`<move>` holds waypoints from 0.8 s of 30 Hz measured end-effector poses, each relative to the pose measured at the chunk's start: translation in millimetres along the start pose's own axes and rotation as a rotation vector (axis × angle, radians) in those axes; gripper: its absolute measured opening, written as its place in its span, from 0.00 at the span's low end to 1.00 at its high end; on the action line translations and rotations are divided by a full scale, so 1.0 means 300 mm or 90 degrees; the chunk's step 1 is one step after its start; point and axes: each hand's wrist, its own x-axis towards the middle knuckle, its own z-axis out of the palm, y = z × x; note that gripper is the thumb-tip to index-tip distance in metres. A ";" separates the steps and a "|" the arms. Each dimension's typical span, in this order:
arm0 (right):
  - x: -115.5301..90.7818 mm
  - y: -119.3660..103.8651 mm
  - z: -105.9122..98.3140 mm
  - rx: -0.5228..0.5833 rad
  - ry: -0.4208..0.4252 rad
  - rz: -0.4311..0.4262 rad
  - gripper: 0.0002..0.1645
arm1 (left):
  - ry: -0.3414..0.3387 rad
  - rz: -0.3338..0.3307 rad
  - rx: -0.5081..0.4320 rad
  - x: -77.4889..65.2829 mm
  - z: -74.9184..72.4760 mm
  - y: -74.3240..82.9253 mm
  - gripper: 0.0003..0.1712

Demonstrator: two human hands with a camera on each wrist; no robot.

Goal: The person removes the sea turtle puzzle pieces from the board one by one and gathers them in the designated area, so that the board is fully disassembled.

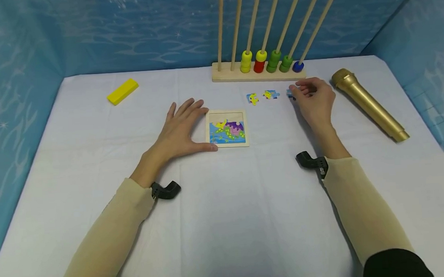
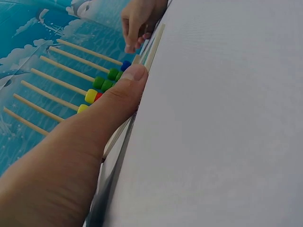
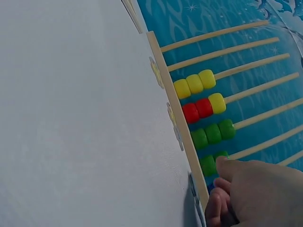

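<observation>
My left hand (image 1: 180,134), fingers spread, lies around the left side of a small wooden puzzle tray (image 1: 228,145), with thumb and fingertips touching its edge. Inside, a partly filled sea-creature picture (image 1: 227,133) covers the lower part. My right hand (image 1: 315,101) is at a small blue jigsaw piece (image 1: 289,94), partly hidden by the thumb and bent fingers. In the right wrist view this piece (image 3: 194,191) shows edge-on beside the fingers (image 3: 215,205); whether they pinch it is unclear. Two more jigsaw pieces, one yellow (image 1: 252,99) and one blue and yellow (image 1: 271,94), lie between tray and right hand.
A wooden bead rack (image 1: 258,76) with upright rods and coloured beads stands along the back, just behind the pieces. To the right lies a gold microphone (image 1: 370,104). A yellow block (image 1: 123,91) lies at the back left of the white-covered table (image 1: 227,223).
</observation>
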 end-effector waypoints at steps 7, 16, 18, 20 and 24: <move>-0.030 -0.061 0.047 0.098 -0.075 0.014 0.19 | 0.002 -0.005 0.001 -0.002 -0.002 0.005 0.62; -0.115 -0.143 0.124 0.164 -0.260 -0.024 0.15 | 0.005 -0.014 -0.005 -0.002 -0.002 0.003 0.62; -0.127 -0.154 0.130 0.171 -0.313 -0.030 0.15 | 0.004 -0.018 -0.003 -0.002 -0.003 0.004 0.63; -0.136 -0.162 0.134 0.174 -0.355 -0.036 0.14 | 0.005 -0.020 0.000 -0.002 -0.004 0.005 0.64; -0.147 -0.173 0.139 0.157 -0.395 -0.064 0.13 | 0.010 -0.020 0.001 -0.002 -0.006 0.004 0.63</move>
